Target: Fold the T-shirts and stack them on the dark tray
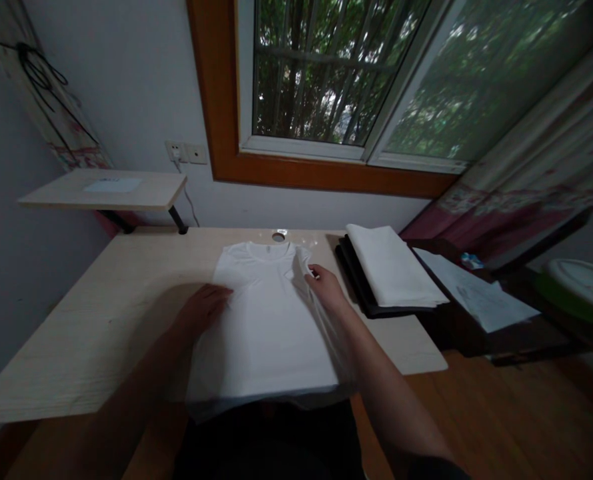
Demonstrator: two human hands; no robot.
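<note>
A white T-shirt point(271, 320) lies spread on the light wooden desk, its neckline toward the wall and its hem at the desk's front edge. My right hand point(325, 285) pinches the shirt's right side near the shoulder, lifting the fabric a little. On the opposite side, my left hand point(207, 303) rests with fingers stretched out over the shirt's left edge. A thin, see-through layer shows along the right side and hem; whether it is fabric or plastic I cannot tell.
Right of the shirt, folded white cloth point(394, 267) sits on folded black cloth point(354, 280). The desk point(101, 320) carries a raised shelf point(151, 190) at back left. Farther right, papers point(476, 290) lie on a dark surface. A window point(336, 73) is above.
</note>
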